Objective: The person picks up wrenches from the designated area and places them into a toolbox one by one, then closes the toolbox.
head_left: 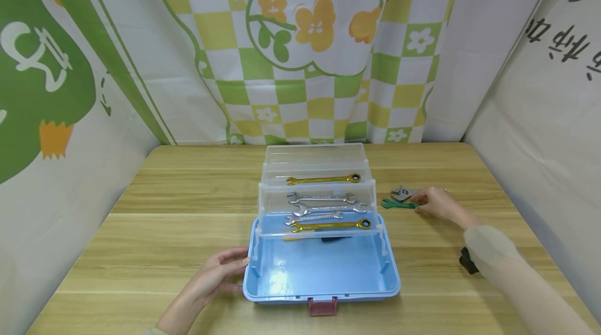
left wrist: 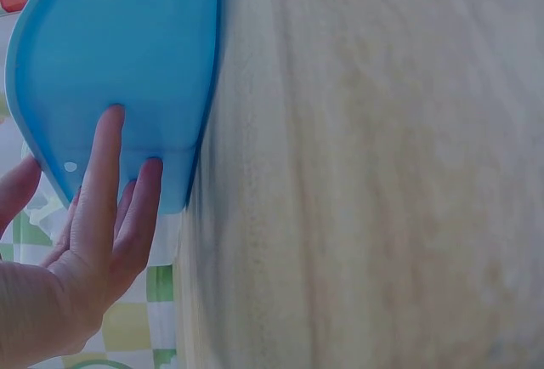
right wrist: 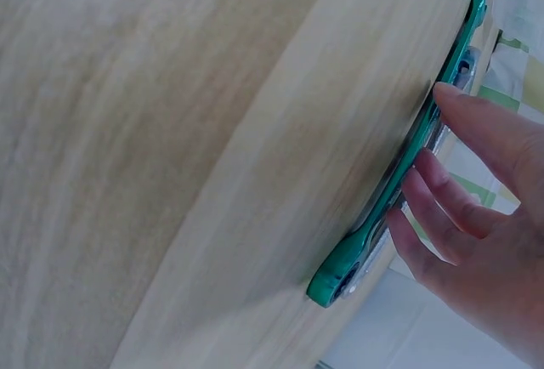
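Observation:
My left hand [head_left: 211,277] rests at the left side of a light blue plastic toolbox [head_left: 321,272]. In the left wrist view its straight fingers touch the box's outer wall, with the thumb near the rim. My right hand [head_left: 440,203] is at the right of the box, thumb and fingers pinching a green ratchet wrench [right wrist: 412,144] that lies low along the tabletop. Just behind that wrench is a silver adjustable wrench [head_left: 401,193], partly hidden by the hand. Inside the raised clear trays are gold ratchet wrenches [head_left: 331,226] and several silver open-end wrenches [head_left: 321,198].
The wooden table [head_left: 188,194] meets a patterned curtain [head_left: 300,105] at the back. White printed sheets hang on both sides. The box's clear trays [head_left: 316,155] fan out toward the back, and a dark red latch [head_left: 322,306] hangs at its front.

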`<state>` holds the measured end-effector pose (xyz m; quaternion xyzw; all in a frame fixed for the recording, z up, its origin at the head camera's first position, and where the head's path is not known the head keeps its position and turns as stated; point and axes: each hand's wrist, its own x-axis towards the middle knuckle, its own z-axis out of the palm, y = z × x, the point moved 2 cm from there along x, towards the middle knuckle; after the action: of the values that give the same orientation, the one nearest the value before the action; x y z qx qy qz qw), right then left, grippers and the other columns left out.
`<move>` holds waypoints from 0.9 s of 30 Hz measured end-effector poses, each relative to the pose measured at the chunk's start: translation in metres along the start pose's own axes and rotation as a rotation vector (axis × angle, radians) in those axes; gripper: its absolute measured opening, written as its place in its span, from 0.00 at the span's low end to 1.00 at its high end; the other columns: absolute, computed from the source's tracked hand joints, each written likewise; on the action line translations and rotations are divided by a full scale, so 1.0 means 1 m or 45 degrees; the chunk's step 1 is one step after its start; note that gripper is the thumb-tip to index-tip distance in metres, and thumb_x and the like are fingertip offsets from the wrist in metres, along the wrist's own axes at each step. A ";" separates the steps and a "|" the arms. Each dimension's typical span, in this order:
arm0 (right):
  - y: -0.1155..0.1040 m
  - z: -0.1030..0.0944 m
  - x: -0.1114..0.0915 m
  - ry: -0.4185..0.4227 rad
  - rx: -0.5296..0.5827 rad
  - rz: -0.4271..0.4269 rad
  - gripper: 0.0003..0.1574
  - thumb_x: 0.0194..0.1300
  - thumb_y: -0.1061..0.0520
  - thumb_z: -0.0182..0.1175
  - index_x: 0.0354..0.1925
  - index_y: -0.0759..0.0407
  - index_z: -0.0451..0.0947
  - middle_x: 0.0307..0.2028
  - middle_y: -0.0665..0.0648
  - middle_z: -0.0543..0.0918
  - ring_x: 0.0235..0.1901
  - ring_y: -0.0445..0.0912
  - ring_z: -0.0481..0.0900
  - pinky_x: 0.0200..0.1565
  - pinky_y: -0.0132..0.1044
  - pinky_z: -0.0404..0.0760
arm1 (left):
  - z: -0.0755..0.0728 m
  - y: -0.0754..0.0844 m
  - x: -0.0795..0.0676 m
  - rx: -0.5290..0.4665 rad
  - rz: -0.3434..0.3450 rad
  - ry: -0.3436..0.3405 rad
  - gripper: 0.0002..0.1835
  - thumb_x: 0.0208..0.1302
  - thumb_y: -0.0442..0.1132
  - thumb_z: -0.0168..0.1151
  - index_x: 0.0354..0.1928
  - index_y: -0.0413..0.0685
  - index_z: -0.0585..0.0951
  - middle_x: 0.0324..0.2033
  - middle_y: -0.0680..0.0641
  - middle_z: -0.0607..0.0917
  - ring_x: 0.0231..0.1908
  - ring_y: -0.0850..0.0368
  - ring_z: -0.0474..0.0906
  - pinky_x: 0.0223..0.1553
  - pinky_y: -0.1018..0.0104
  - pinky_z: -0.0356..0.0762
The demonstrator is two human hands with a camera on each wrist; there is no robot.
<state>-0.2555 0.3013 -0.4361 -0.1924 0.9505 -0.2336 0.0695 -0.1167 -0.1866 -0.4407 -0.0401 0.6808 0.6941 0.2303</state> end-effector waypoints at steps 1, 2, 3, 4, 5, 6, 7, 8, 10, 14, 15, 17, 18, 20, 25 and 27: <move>0.000 0.000 0.000 0.000 0.001 -0.002 0.15 0.50 0.64 0.62 0.39 0.71 0.78 0.34 0.66 0.80 0.33 0.53 0.77 0.33 0.45 0.78 | 0.000 0.000 0.000 0.000 0.001 -0.001 0.34 0.56 0.40 0.58 0.59 0.25 0.57 0.48 0.40 0.75 0.41 0.50 0.77 0.38 0.52 0.79; 0.000 0.001 0.000 0.001 -0.001 -0.003 0.16 0.50 0.64 0.62 0.39 0.71 0.78 0.34 0.67 0.80 0.33 0.53 0.77 0.33 0.45 0.78 | 0.000 0.000 0.000 0.000 0.001 -0.001 0.34 0.56 0.40 0.58 0.59 0.25 0.57 0.48 0.40 0.75 0.41 0.50 0.77 0.38 0.52 0.79; 0.001 0.001 0.001 -0.002 -0.005 -0.008 0.16 0.50 0.64 0.62 0.39 0.71 0.78 0.35 0.67 0.80 0.34 0.54 0.77 0.33 0.45 0.78 | 0.000 0.000 0.000 0.000 0.002 -0.001 0.34 0.56 0.40 0.58 0.58 0.25 0.57 0.48 0.40 0.75 0.41 0.50 0.77 0.38 0.52 0.79; 0.000 0.002 0.001 -0.003 -0.009 -0.015 0.16 0.50 0.64 0.62 0.39 0.71 0.78 0.36 0.68 0.80 0.34 0.55 0.77 0.33 0.46 0.78 | 0.000 0.000 0.000 -0.002 0.002 -0.002 0.34 0.56 0.40 0.58 0.58 0.25 0.57 0.48 0.40 0.75 0.41 0.50 0.77 0.38 0.52 0.79; 0.000 0.002 0.001 -0.004 -0.017 -0.021 0.16 0.50 0.63 0.62 0.39 0.71 0.78 0.36 0.69 0.79 0.34 0.56 0.77 0.33 0.46 0.78 | 0.000 0.000 0.000 -0.002 0.002 -0.003 0.34 0.56 0.40 0.58 0.58 0.25 0.57 0.48 0.40 0.75 0.41 0.50 0.77 0.38 0.52 0.79; 0.001 0.002 0.001 -0.006 -0.023 -0.023 0.16 0.51 0.64 0.62 0.39 0.71 0.78 0.37 0.69 0.79 0.35 0.56 0.77 0.33 0.46 0.79 | 0.000 0.000 0.000 -0.004 0.001 -0.003 0.34 0.56 0.40 0.58 0.58 0.25 0.57 0.48 0.40 0.75 0.41 0.50 0.77 0.38 0.52 0.79; 0.000 0.002 0.001 -0.005 -0.028 -0.027 0.16 0.51 0.64 0.62 0.39 0.71 0.78 0.37 0.70 0.79 0.35 0.57 0.77 0.33 0.46 0.79 | 0.000 0.000 0.000 -0.005 0.001 -0.002 0.34 0.56 0.40 0.58 0.58 0.25 0.57 0.47 0.41 0.75 0.41 0.50 0.77 0.38 0.52 0.79; 0.000 0.003 0.001 -0.003 -0.035 -0.030 0.15 0.51 0.64 0.62 0.39 0.71 0.78 0.37 0.70 0.79 0.35 0.57 0.77 0.33 0.45 0.79 | 0.000 0.000 0.000 -0.005 -0.001 -0.001 0.34 0.56 0.40 0.58 0.58 0.25 0.57 0.47 0.41 0.75 0.41 0.51 0.77 0.38 0.52 0.79; 0.000 0.003 0.000 0.002 -0.042 -0.034 0.15 0.51 0.64 0.61 0.39 0.70 0.78 0.36 0.70 0.78 0.34 0.57 0.76 0.32 0.45 0.79 | 0.000 0.001 0.000 -0.007 -0.005 -0.002 0.35 0.56 0.40 0.58 0.58 0.25 0.57 0.47 0.42 0.76 0.41 0.51 0.77 0.38 0.52 0.79; 0.002 0.004 0.000 0.022 -0.039 -0.037 0.13 0.52 0.65 0.60 0.38 0.71 0.78 0.35 0.70 0.77 0.34 0.57 0.76 0.32 0.44 0.79 | 0.001 0.001 0.000 -0.007 -0.008 -0.001 0.35 0.57 0.40 0.58 0.59 0.25 0.57 0.47 0.42 0.75 0.42 0.50 0.76 0.38 0.52 0.79; 0.002 0.004 0.000 0.027 -0.037 -0.038 0.13 0.52 0.66 0.60 0.38 0.71 0.79 0.35 0.70 0.77 0.34 0.57 0.76 0.32 0.44 0.79 | 0.001 0.001 0.000 -0.009 -0.007 -0.002 0.35 0.57 0.40 0.58 0.59 0.25 0.57 0.48 0.41 0.75 0.42 0.50 0.76 0.38 0.52 0.79; 0.002 0.005 0.000 0.036 -0.024 -0.047 0.11 0.52 0.67 0.60 0.37 0.71 0.79 0.35 0.70 0.78 0.35 0.58 0.77 0.34 0.45 0.80 | 0.001 0.001 0.000 -0.012 -0.006 -0.005 0.35 0.57 0.40 0.58 0.59 0.25 0.57 0.48 0.41 0.75 0.42 0.50 0.76 0.39 0.52 0.79; 0.002 0.005 0.000 0.039 -0.014 -0.050 0.11 0.52 0.67 0.60 0.36 0.71 0.79 0.35 0.70 0.79 0.35 0.59 0.77 0.34 0.46 0.80 | 0.000 0.001 0.000 -0.013 -0.005 -0.008 0.35 0.57 0.40 0.58 0.59 0.25 0.56 0.48 0.41 0.75 0.42 0.50 0.76 0.39 0.51 0.79; 0.001 0.005 0.001 0.039 0.002 -0.051 0.09 0.52 0.68 0.59 0.35 0.71 0.79 0.34 0.69 0.80 0.36 0.59 0.77 0.36 0.47 0.79 | 0.000 0.000 0.000 -0.015 -0.005 -0.016 0.35 0.57 0.40 0.57 0.59 0.25 0.56 0.48 0.42 0.75 0.42 0.50 0.76 0.39 0.52 0.79; 0.001 0.005 0.002 0.025 0.035 -0.065 0.08 0.51 0.69 0.59 0.33 0.71 0.79 0.32 0.67 0.81 0.35 0.58 0.78 0.36 0.48 0.79 | 0.000 0.000 0.000 -0.018 -0.005 -0.028 0.35 0.57 0.40 0.57 0.59 0.25 0.56 0.46 0.45 0.76 0.42 0.51 0.76 0.38 0.52 0.79; 0.001 0.005 0.002 0.017 0.045 -0.083 0.08 0.51 0.70 0.59 0.33 0.72 0.78 0.31 0.66 0.81 0.33 0.55 0.78 0.35 0.44 0.79 | 0.000 0.000 0.000 -0.018 -0.006 -0.025 0.34 0.57 0.40 0.57 0.59 0.25 0.56 0.45 0.45 0.76 0.42 0.51 0.76 0.38 0.52 0.79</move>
<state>-0.2568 0.2987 -0.4408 -0.2205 0.9399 -0.2540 0.0589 -0.1168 -0.1868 -0.4403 -0.0365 0.6737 0.6986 0.2381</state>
